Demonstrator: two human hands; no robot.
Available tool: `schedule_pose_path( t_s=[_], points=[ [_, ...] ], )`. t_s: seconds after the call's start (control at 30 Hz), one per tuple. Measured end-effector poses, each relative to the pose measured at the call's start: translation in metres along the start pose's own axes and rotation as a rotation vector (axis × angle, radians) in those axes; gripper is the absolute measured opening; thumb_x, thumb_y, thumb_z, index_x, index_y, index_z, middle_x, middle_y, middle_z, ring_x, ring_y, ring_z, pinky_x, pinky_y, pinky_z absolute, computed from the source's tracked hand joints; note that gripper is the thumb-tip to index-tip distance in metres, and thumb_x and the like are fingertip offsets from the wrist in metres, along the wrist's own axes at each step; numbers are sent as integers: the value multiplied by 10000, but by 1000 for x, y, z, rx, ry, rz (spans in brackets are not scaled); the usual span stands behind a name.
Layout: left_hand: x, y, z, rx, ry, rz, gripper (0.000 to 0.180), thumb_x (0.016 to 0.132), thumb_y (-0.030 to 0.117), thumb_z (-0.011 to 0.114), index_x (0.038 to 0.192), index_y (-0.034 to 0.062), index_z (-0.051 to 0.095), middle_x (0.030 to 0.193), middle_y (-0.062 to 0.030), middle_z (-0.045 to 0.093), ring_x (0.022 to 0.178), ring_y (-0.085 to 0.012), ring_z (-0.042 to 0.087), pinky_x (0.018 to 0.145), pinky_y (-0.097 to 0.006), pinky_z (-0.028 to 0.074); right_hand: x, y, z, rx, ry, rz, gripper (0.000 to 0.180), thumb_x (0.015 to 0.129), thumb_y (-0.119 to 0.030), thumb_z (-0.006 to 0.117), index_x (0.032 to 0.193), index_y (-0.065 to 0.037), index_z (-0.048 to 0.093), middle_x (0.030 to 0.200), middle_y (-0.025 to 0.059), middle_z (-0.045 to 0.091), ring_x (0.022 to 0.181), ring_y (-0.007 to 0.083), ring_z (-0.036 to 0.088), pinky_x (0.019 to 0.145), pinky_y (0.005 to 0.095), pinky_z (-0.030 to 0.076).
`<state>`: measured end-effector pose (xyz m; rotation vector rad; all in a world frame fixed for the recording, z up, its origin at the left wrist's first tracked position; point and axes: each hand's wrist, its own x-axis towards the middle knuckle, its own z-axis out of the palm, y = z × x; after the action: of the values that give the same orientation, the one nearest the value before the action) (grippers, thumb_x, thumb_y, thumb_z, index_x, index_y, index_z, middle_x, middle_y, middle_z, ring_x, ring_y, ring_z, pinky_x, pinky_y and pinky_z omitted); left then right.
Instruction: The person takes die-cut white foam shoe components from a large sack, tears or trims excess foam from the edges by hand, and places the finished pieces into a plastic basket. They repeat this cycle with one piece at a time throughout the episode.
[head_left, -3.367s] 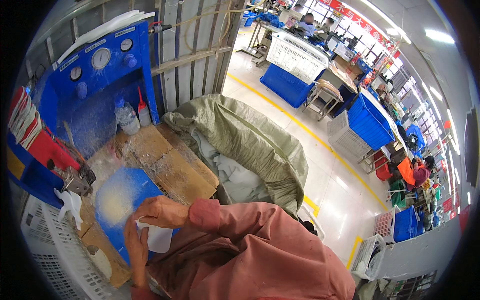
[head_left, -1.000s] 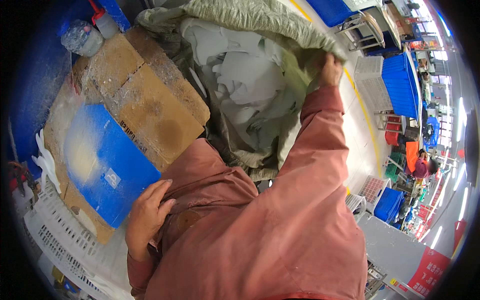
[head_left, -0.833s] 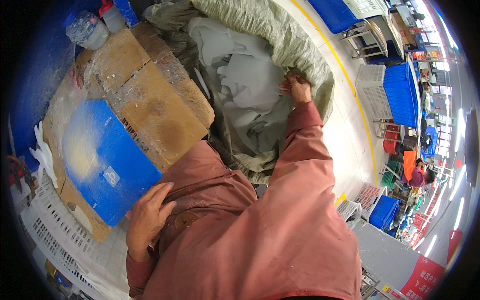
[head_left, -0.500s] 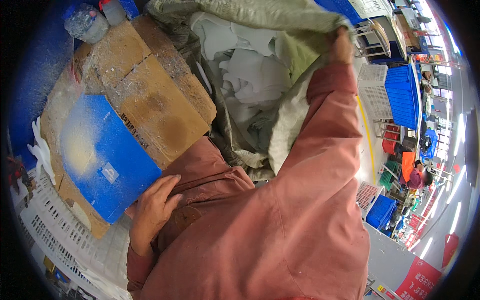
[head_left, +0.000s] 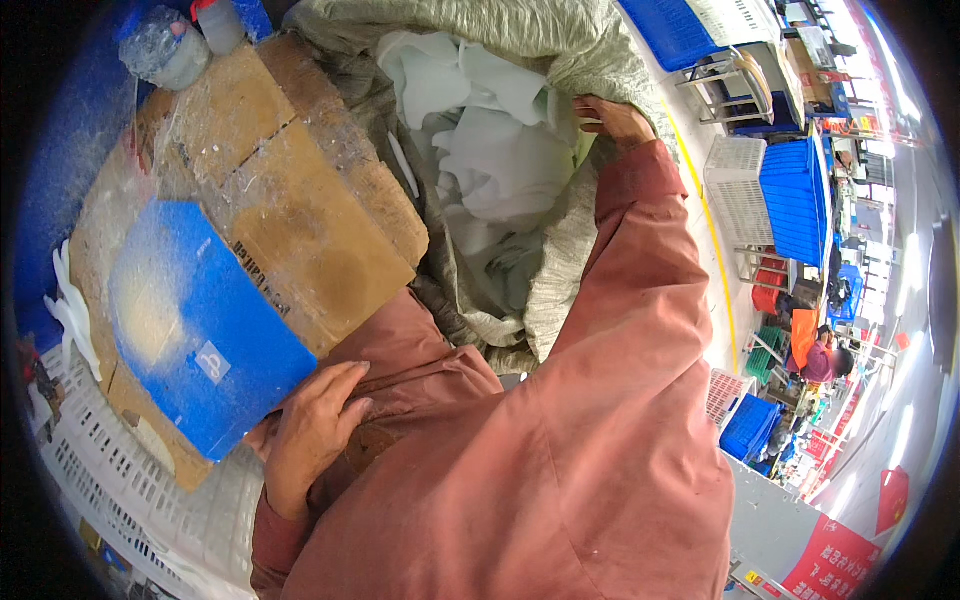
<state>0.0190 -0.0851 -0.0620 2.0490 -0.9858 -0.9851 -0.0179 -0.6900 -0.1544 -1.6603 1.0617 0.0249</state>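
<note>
A large greenish-grey woven sack (head_left: 590,45) stands with its mouth wide, and curved, thin white plastic-looking pieces (head_left: 510,150) lie heaped inside. My right hand (head_left: 618,122) is at the sack's right rim, its fingers pointing inward over the mouth, slightly apart, with nothing seen in them. The palm side is hidden, so contact with the fabric is unclear. On my lap, beside the near corner of a blue sheet (head_left: 215,330), rests my left hand (head_left: 315,425). Its fingers are extended and it holds nothing.
Dusty cardboard (head_left: 320,225) lies under and beside the blue sheet. White pieces (head_left: 72,310) sit at its left edge, above a white slotted basket (head_left: 150,500). Two dusty plastic containers (head_left: 165,50) stand at the far left. Blue crates (head_left: 793,200) and a person (head_left: 820,360) are off to the right.
My right hand has moved left and slightly nearer, letting go of the raised rim. That side of the sack has sunk and folded. My left hand has hardly moved.
</note>
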Motion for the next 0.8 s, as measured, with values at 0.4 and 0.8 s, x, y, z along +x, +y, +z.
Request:
schedule_pose_path(
  t_s=[0.4,0.8],
  points=[
    [25,-7,15,-49,-94,-26,401,931,115,721,1306,-13,663,1317,-213,669,1206,-388,647,1026,-432,518,-102,148,77,-545,-595,-417,243,988,-210,618,1165,-116,754,1090,125,768,984,293,727,870,422,570],
    [56,-13,26,44,-183,-4,391,944,132,706,1297,-24,648,1282,-213,672,1158,-395,656,970,-456,535,-248,252,213,-1084,-904,23,290,867,-154,651,1104,-28,761,1106,223,754,1064,401,730,880,492,592]
  ],
)
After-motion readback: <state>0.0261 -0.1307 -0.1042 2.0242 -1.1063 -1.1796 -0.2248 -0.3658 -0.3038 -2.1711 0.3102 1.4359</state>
